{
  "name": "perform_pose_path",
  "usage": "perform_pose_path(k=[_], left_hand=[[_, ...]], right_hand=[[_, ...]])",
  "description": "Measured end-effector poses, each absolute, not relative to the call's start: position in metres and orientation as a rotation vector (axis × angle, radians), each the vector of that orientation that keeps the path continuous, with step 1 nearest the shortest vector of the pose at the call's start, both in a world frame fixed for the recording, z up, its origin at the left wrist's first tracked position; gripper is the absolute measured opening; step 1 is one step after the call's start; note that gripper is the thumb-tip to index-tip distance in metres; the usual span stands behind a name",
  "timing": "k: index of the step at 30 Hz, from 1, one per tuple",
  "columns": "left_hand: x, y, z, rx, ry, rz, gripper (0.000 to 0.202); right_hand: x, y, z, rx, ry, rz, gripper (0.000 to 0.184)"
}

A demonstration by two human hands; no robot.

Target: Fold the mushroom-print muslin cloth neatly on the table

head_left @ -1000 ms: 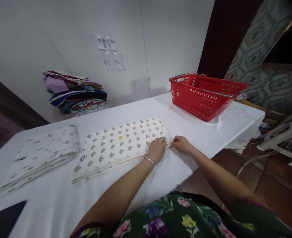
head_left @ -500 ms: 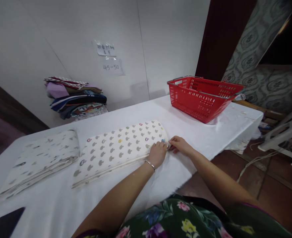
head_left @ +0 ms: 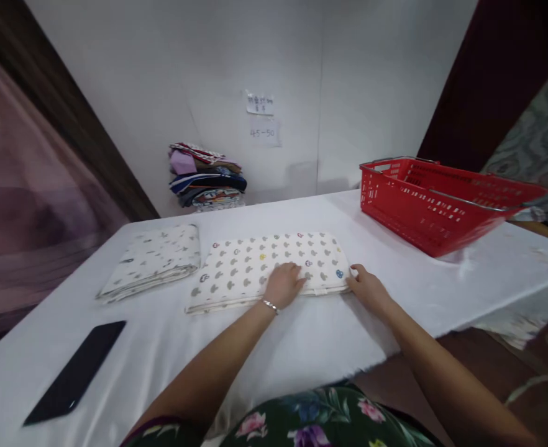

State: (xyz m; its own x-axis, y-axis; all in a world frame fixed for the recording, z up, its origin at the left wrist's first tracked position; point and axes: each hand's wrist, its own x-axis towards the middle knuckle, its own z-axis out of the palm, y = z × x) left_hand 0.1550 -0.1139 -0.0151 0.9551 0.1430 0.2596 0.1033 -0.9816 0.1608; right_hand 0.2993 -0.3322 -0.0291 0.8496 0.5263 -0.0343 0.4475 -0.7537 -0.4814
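A white folded cloth (head_left: pixel 241 267) printed with grey and a few coloured mushroom shapes lies flat on the table. My left hand (head_left: pixel 283 286) rests on its front part, open, thumb apart from the fingers, and wears a silver bracelet. At the cloth's right front corner, my right hand (head_left: pixel 368 290) has the edge between thumb and fingers; the far fingers are partly hidden. Left of this cloth, a small gap away, is a second folded cloth (head_left: pixel 155 257) with small scattered prints.
A black phone (head_left: pixel 76 375) lies at the table's left front. A red basket (head_left: pixel 423 211) with metal handles stands at the right. Behind the white-covered table (head_left: pixel 302 347) is a stack of folded fabrics (head_left: pixel 209 177) by the wall, below paper signs (head_left: pixel 261 118).
The view has turned left, bringing the whole phone into sight. My left hand has slid leftward along the cloth, away from my right hand, which stays by the right corner.
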Motion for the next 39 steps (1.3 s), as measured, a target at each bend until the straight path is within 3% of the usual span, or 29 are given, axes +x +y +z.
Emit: perform_pose_path(k=[5,10,14,27,30,34,39], left_hand=[[0.101,-0.039,-0.025,2.956,0.857,0.231,0.060],[0.090,-0.033,-0.040,2.862,0.981,0.040,0.076],[0.095,-0.035,-0.039,2.791,0.966,0.045,0.078],[0.039,0.022,-0.034,2.648,1.157,0.167,0.058],[0.040,0.016,-0.033,2.633,1.155,0.410,0.048],[0.049,-0.013,-0.026,2.683,0.731,0.656,0.033],[0.068,-0.050,-0.025,2.754,0.251,0.489,0.023]], right_hand=[[0.293,-0.307,-0.021,-2.529,-1.170,-0.312,0.044],[0.285,-0.275,-0.045,-2.532,-1.453,-0.093,0.057],[0.285,-0.278,-0.065,-2.623,-1.501,-0.174,0.058],[0.289,-0.290,-0.059,-2.639,-1.465,-0.181,0.054],[0.284,-0.286,-0.048,-2.501,-1.402,-0.151,0.050],[0.265,-0.268,-0.027,-2.195,-1.434,-0.040,0.035],[0.243,-0.244,-0.019,-2.066,-1.676,0.088,0.023]])
